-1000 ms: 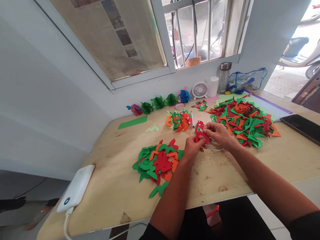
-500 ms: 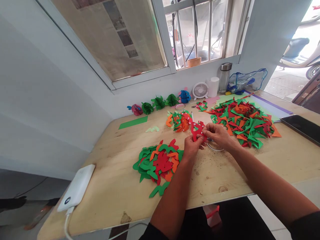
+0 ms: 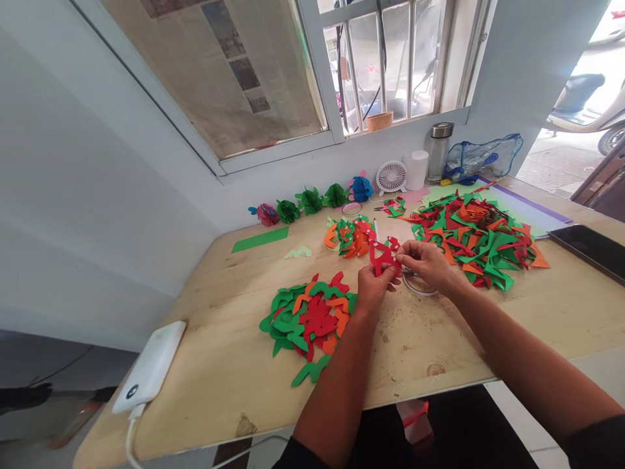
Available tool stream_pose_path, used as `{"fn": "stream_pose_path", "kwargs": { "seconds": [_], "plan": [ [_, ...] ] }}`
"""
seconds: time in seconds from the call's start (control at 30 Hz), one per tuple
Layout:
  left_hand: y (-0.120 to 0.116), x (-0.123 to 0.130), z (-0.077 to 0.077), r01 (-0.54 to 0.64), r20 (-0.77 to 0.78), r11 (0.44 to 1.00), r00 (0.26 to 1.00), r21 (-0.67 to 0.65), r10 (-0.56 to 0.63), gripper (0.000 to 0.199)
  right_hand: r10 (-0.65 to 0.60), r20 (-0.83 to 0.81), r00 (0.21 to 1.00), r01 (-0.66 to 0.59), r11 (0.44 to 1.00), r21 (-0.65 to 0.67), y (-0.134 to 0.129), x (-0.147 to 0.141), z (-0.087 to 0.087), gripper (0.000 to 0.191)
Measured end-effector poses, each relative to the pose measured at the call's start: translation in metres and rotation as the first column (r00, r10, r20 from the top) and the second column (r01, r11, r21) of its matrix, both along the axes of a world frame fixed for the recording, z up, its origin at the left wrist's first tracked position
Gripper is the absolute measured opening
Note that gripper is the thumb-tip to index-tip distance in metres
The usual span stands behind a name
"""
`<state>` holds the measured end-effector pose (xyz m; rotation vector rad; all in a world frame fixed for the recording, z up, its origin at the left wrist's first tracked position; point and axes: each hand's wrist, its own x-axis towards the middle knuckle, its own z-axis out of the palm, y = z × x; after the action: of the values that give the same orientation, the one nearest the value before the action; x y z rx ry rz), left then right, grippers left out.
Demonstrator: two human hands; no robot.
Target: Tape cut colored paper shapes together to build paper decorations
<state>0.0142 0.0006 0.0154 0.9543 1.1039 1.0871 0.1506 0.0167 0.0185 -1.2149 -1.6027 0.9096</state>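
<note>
Pale wooden tabletop (image 3: 209,352) spans the lower frame. Just right of centre, left hand (image 3: 375,286) and right hand (image 3: 426,262) pinch a red paper cutout (image 3: 377,255), lobed with small white patches, its long axis slanting upward and slightly left, lobes toward the top.

Mini white fan (image 3: 391,176) by the wall (image 3: 254,198), bottle (image 3: 437,159) and clear pouch (image 3: 481,158) to its right. Phone (image 3: 593,251) lies further right, power bank (image 3: 150,368) way over left with a cable (image 3: 129,436) plugged in.
</note>
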Motion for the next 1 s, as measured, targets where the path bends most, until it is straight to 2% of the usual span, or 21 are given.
{"fn": "stream_pose_path", "kwargs": {
  "seconds": [0.17, 0.37, 0.63, 1.0],
  "plan": [
    [0.001, -0.001, -0.006, -0.083, -0.001, 0.996, 0.997, 0.024, 0.083, 0.024, 0.027, -0.020, 0.999, -0.027, 0.999, -0.018, 0.001, 0.000, -0.004, 0.018],
    [0.002, -0.001, -0.008, -0.053, -0.066, 0.995, 0.996, 0.085, 0.059, 0.015, 0.003, 0.117, 0.993, -0.007, 1.000, 0.029, 0.003, 0.002, -0.009, 0.014],
    [0.003, 0.001, -0.010, -0.066, -0.145, 0.990, 0.986, 0.125, 0.084, 0.007, -0.045, 0.246, 0.968, 0.026, 0.996, 0.082, 0.002, 0.002, -0.010, 0.009],
    [0.001, 0.001, -0.006, -0.064, -0.180, 0.988, 0.980, 0.138, 0.089, 0.009, -0.076, 0.335, 0.939, 0.043, 0.994, 0.104, 0.000, 0.001, -0.008, 0.009]
  ]
}}
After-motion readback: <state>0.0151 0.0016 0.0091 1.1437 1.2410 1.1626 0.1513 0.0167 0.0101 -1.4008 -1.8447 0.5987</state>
